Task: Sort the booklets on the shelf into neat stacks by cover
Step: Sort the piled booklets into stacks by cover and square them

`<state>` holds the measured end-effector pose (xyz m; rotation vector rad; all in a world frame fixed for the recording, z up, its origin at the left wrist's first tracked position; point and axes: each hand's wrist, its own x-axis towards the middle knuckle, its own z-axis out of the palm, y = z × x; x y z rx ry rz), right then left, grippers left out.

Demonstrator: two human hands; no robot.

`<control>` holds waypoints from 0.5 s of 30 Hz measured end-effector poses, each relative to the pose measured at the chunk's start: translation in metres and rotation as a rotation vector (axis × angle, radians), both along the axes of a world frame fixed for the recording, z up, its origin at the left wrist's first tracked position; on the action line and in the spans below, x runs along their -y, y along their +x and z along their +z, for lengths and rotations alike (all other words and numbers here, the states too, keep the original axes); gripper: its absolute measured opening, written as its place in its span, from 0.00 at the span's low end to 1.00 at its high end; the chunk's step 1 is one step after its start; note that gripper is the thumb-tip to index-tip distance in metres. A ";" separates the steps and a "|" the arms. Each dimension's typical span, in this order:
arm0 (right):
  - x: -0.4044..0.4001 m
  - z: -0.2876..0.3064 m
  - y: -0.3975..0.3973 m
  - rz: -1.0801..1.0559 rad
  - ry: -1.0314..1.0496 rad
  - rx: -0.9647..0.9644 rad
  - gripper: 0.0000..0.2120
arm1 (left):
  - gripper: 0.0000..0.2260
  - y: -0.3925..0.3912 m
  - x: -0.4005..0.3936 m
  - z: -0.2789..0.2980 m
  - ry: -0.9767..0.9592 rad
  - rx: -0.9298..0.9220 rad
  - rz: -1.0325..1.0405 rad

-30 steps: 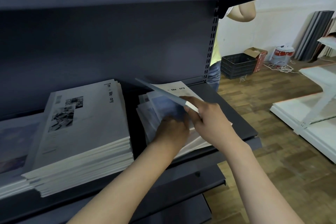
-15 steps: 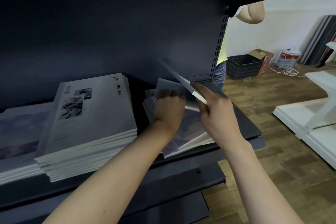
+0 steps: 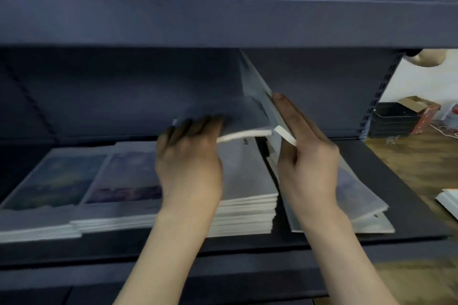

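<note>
My left hand [image 3: 188,156] grips a dark-covered booklet [image 3: 238,116] by its near edge and holds it above the white-cover stack [image 3: 247,181]. In my right hand [image 3: 306,153] a second booklet [image 3: 255,86] stands steeply tilted, my fingers lying straight along its cover. A loose, uneven pile of booklets [image 3: 359,195] lies at the right of the shelf [image 3: 409,208], partly behind my right hand. To the left sit a purple-cover stack [image 3: 124,181] and a blue-green-cover stack [image 3: 49,181].
The upper shelf [image 3: 223,20] hangs low over the booklets. Beyond the shelf's right upright are another person's elbow [image 3: 426,59], a black crate [image 3: 394,119] and a cardboard box [image 3: 416,104] on the wood floor.
My left hand has taken a booklet off the right pile and carried it left over the white stack. My right hand has tipped its booklet steeper. The view has swung left.
</note>
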<state>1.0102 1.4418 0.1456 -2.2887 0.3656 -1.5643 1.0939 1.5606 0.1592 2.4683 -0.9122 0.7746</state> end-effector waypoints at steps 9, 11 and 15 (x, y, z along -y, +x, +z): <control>-0.041 -0.022 0.054 0.045 -0.159 -0.197 0.35 | 0.25 0.059 -0.097 -0.027 -0.116 0.136 0.026; -0.050 -0.032 0.062 0.056 -0.204 -0.285 0.34 | 0.23 0.068 -0.106 -0.035 -0.108 0.146 0.021; -0.067 -0.046 0.069 0.066 -0.281 -0.454 0.32 | 0.23 0.078 -0.124 -0.047 -0.132 0.131 0.047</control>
